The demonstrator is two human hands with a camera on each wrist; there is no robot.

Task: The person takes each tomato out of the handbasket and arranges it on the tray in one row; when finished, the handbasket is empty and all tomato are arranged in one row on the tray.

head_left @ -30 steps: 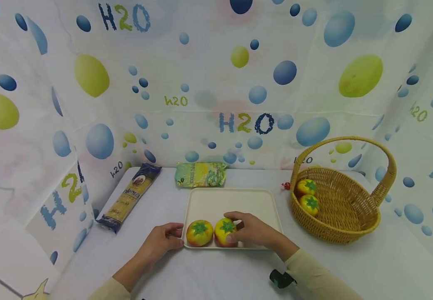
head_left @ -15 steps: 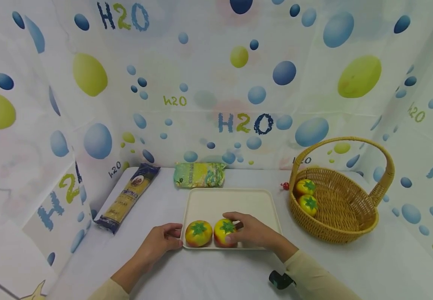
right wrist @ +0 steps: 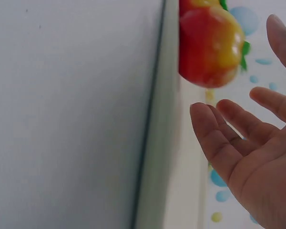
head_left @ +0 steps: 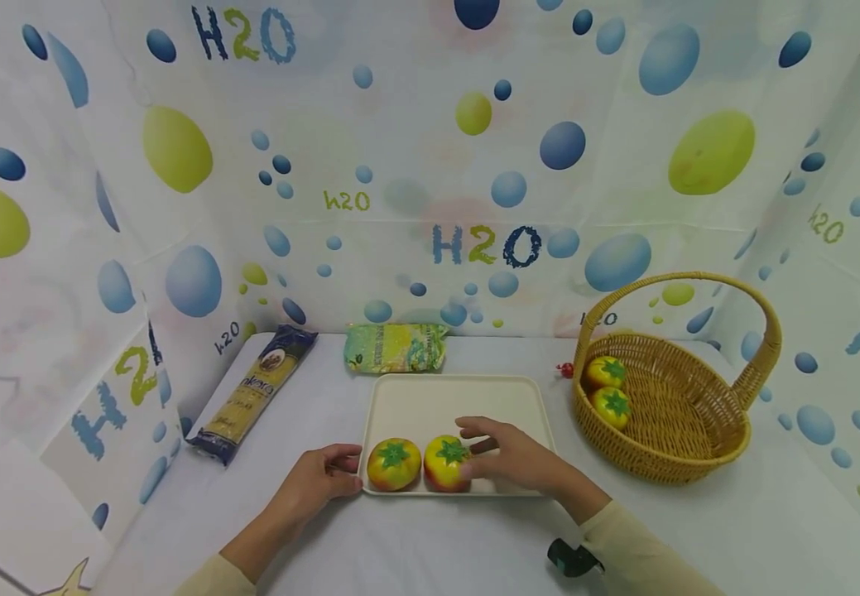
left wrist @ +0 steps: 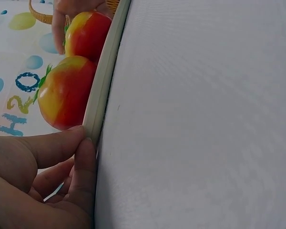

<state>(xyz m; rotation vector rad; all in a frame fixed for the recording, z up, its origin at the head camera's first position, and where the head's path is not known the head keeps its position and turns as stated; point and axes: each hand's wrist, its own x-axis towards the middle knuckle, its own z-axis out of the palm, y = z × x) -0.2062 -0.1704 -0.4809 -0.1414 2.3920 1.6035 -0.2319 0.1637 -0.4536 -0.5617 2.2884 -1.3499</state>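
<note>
Two yellow-red tomatoes with green star-shaped tops sit side by side along the near edge of a cream tray (head_left: 467, 397): a left tomato (head_left: 394, 465) and a right tomato (head_left: 446, 463). My left hand (head_left: 318, 482) pinches the tray's near-left corner between thumb and finger, as the left wrist view shows at the rim (left wrist: 101, 90). Just right of the right tomato, my right hand (head_left: 511, 455) hovers over the tray with spread fingers. In the right wrist view a gap shows between its fingers (right wrist: 207, 133) and the nearest tomato (right wrist: 212, 47).
A wicker basket (head_left: 668, 463) with a tall handle stands at the right, two more tomatoes (head_left: 608, 389) inside. Behind the tray lies a green-yellow packet (head_left: 396, 348); a pasta pack (head_left: 254, 396) lies at the left. A small red item (head_left: 565, 370) is beside the basket.
My right hand has let go of the right tomato and moved slightly right, its fingers opening. The left hand stays at the tray corner, and both tomatoes remain in place.
</note>
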